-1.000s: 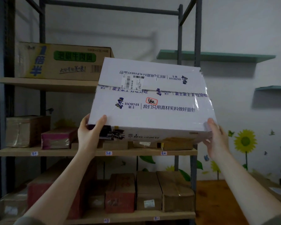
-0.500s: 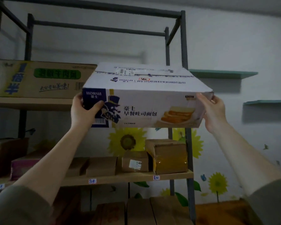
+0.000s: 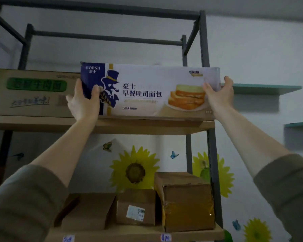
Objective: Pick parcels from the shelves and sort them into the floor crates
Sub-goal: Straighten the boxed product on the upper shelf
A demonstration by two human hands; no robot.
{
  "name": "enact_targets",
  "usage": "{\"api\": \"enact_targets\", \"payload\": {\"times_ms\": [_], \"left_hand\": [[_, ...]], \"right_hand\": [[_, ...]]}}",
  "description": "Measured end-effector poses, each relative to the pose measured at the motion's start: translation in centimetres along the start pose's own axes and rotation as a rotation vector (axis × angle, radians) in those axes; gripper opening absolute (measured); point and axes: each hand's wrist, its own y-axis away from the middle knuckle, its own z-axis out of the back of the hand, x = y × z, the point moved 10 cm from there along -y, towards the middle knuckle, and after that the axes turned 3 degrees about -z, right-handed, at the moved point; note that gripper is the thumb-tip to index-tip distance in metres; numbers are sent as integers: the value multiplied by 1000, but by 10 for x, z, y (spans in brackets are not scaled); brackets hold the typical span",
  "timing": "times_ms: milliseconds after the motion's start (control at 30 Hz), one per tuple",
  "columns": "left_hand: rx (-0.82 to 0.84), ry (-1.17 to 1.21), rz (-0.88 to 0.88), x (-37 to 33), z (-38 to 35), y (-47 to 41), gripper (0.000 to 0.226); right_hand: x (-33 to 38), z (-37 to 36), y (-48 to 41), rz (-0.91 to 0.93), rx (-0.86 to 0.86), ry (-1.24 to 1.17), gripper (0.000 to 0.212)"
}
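At the left of the frame a brown carton with a green label (image 3: 33, 93) is seen on the top shelf board (image 3: 147, 125), as before. The left hand (image 3: 83, 102) is wrapped around the left end of the white bread box (image 3: 147, 91), thumb on its front face. The box, held tilted half a second ago with its top in view, is now seen front-on, level, its lower edge at the board in the centre. The right hand (image 3: 219, 95) is pressed against the right end, fingers curled around the corner. Brown parcels (image 3: 185, 201) are seen on the shelf below.
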Motion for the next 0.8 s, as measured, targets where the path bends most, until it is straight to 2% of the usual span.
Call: {"api": "enact_targets", "payload": {"times_ms": [67, 200, 267, 433, 533, 633, 800], "left_hand": [[67, -28, -3, 8, -17, -6, 56], [201, 2, -4, 30, -51, -7, 50], [259, -31, -39, 34, -70, -2, 45], [288, -179, -35, 47, -98, 2, 42], [232, -265, -53, 48, -98, 5, 43], [193, -321, -94, 48, -99, 6, 44], [194, -339, -94, 49, -104, 3, 45]], "right_hand": [[-17, -6, -10, -17, 0, 12, 69], [-33, -16, -24, 76, 21, 184, 38], [-38, -19, -28, 110, 9, 286, 32], [-53, -31, -36, 147, -7, 435, 29], [-64, -41, -40, 78, -1, 503, 37], [-72, -47, -45, 34, 6, 535, 37], [-100, -55, -45, -61, 105, 596, 44]]}}
